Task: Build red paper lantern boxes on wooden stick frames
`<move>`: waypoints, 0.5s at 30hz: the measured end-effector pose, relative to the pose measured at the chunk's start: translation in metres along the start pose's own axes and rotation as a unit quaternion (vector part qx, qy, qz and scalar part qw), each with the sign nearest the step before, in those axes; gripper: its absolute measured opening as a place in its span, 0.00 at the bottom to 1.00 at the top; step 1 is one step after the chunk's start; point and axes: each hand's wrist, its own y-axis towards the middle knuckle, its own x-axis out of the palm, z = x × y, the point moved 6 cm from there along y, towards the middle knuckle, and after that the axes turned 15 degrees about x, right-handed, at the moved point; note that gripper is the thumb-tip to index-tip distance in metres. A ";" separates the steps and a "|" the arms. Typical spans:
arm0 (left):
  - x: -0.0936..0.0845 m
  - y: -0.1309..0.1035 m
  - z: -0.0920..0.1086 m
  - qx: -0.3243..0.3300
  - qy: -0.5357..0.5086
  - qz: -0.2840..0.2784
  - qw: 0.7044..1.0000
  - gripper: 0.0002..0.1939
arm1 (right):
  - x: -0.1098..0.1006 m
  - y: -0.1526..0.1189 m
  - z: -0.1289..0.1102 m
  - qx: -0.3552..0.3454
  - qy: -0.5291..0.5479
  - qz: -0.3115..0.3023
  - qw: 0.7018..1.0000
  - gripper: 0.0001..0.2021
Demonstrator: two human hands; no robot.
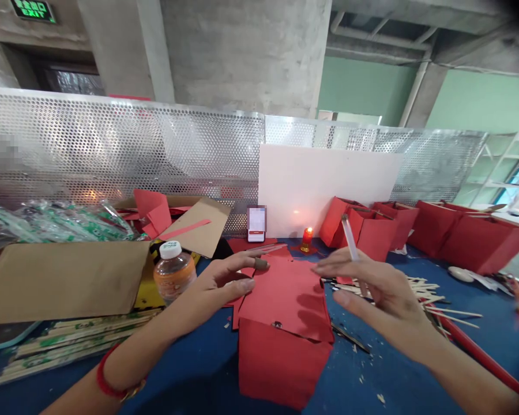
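Note:
A red paper box (285, 357) stands in front of me, its top a flat red sheet with a small dark scorched spot near the front edge. My left hand (231, 279) is at the box's left side, fingers stretched out, a brownish finger cot (260, 264) on one of them. On the right, my right hand (378, 288) has a whitish translucent glue stick (350, 239) between its fingers, dark tip pointing up. The fingertips of that hand are by the box's right edge; whether they touch it I cannot tell. Behind the box burns a small red candle (307, 239).
Several red paper boxes (471, 236) stand at the back right. Loose wooden sticks (424, 288) lie right of my box. An orange drink bottle (173, 274), cardboard (64, 282) and wrapped chopsticks (82, 340) are at left. A phone (256, 225) leans against the perforated metal screen (199, 150).

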 end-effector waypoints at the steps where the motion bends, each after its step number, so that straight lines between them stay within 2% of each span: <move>1: 0.000 0.000 0.000 -0.003 -0.008 -0.001 1.000 0.13 | 0.001 0.001 0.005 0.030 -0.027 0.002 0.999 0.15; 5: 0.001 0.001 -0.002 -0.004 -0.025 -0.006 1.000 0.13 | 0.012 -0.001 0.024 0.137 -0.094 -0.075 0.983 0.28; 9: 0.004 -0.001 0.001 0.012 -0.054 -0.023 0.998 0.13 | 0.016 -0.005 0.029 0.177 -0.080 -0.124 0.973 0.29; 12: 0.006 -0.006 0.005 0.012 -0.067 -0.060 0.996 0.20 | 0.016 -0.004 0.027 0.190 -0.067 -0.131 0.971 0.28; 15: 0.008 -0.011 0.005 0.002 -0.027 -0.107 0.994 0.32 | 0.016 -0.002 0.025 0.197 -0.056 -0.136 0.969 0.28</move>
